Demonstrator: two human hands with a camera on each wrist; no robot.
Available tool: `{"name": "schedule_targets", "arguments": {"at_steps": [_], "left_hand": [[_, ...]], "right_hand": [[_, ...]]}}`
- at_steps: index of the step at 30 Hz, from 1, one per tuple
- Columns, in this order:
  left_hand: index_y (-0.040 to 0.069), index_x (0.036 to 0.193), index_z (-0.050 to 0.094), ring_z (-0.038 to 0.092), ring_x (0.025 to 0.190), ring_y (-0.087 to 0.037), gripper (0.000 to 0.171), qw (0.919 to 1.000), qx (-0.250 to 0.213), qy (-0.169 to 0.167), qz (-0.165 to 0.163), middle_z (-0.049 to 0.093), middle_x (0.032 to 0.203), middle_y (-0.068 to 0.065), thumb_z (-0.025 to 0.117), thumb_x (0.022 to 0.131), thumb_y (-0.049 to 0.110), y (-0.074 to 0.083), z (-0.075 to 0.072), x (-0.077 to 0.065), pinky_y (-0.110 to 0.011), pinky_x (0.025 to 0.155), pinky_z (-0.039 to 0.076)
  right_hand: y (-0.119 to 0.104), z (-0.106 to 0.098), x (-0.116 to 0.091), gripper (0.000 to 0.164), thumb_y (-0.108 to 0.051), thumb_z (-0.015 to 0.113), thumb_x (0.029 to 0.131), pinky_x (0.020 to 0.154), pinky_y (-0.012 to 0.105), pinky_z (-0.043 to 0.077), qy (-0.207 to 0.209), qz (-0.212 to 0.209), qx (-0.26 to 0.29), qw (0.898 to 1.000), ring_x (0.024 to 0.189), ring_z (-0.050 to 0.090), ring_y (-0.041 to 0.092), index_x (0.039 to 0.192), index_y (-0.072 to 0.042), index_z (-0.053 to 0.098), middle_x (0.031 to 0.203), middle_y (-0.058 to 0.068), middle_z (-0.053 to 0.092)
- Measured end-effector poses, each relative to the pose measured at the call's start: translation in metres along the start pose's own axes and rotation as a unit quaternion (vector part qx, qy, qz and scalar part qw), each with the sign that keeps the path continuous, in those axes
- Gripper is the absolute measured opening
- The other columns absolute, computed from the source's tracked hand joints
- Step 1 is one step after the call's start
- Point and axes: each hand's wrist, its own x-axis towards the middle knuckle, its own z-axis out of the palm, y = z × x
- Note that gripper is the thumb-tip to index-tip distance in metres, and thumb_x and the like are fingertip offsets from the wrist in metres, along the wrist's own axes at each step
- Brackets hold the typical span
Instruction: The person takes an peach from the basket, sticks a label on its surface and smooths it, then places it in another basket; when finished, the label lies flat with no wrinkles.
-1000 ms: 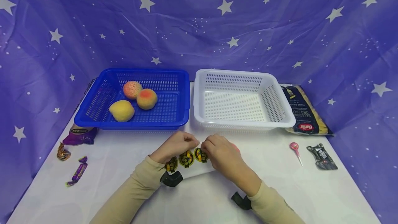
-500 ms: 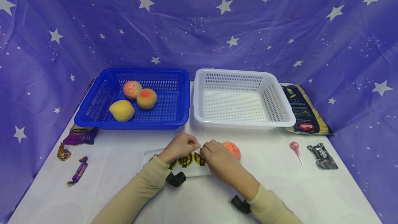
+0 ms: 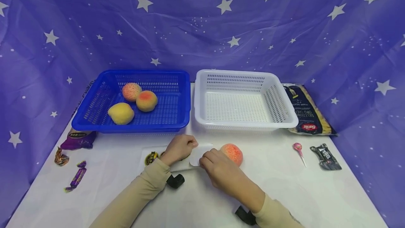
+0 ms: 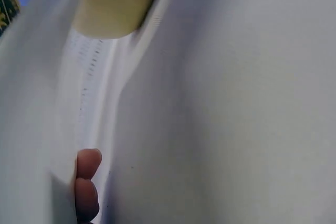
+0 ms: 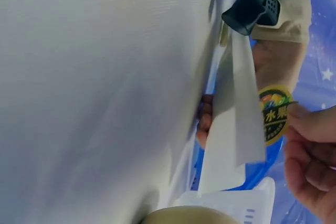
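Observation:
My left hand (image 3: 180, 149) holds a white strip of round fruit stickers (image 3: 151, 158) above the table in the head view. Its fingertips (image 4: 88, 184) curl round the strip's edge in the left wrist view. My right hand (image 3: 223, 171) is just to the right. Between its thumb and fingers, the right wrist view shows a round black-and-yellow sticker (image 5: 275, 115), standing off the white backing (image 5: 247, 108). Whether its far edge still touches the backing cannot be told. An orange-pink peach (image 3: 233, 153) sits on the table, partly behind my right hand.
A blue basket (image 3: 133, 128) with three fruits stands at back left, a white basket (image 3: 246, 125) beside it. Wrapped candies (image 3: 76, 176) lie at left. A lollipop (image 3: 298, 147), a black packet (image 3: 326, 157) and a pasta bag (image 3: 308, 115) are at right.
My hands have drawn slightly apart, the left one shifting left with the strip. The strip's right end now shows plain white between the hands. More of the peach has come into sight.

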Motion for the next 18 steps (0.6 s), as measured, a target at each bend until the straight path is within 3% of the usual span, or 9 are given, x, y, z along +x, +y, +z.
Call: {"name": "schedule_targets", "arguments": {"at_steps": [8,14,18], "left_hand": [[0.017,0.077,0.063,0.056,0.073,-0.015,0.012,0.9981,0.047,0.036,0.018,0.059,0.074,0.004,0.056,0.086,0.018,-0.004,0.004,0.002,-0.031,0.068,0.044],[0.014,0.099,0.063,0.054,0.088,-0.018,0.018,0.9991,0.034,0.021,0.015,0.058,0.091,-0.001,0.055,0.084,0.014,0.001,-0.001,0.000,-0.035,0.077,0.041],[0.011,0.115,0.056,0.051,0.102,-0.020,0.037,0.9962,0.039,0.014,0.076,0.056,0.107,-0.004,0.057,0.078,0.007,0.011,-0.003,-0.004,-0.036,0.087,0.040]], "right_hand": [[-0.005,-0.022,-0.006,0.004,-0.010,0.053,0.087,0.074,0.019,0.041,0.082,-0.015,0.103,0.991,0.082,0.050,0.008,0.087,-0.010,0.057,0.086,-0.005,0.052],[0.009,-0.043,-0.015,0.005,-0.011,0.054,0.087,0.080,0.021,0.040,0.112,0.025,0.100,0.988,0.086,0.050,0.011,0.087,-0.009,0.059,0.088,-0.003,0.054],[0.024,-0.051,-0.025,0.005,-0.012,0.055,0.086,0.081,0.019,0.038,0.120,0.073,0.086,0.986,0.087,0.050,0.010,0.087,-0.010,0.059,0.090,-0.004,0.056]]}}
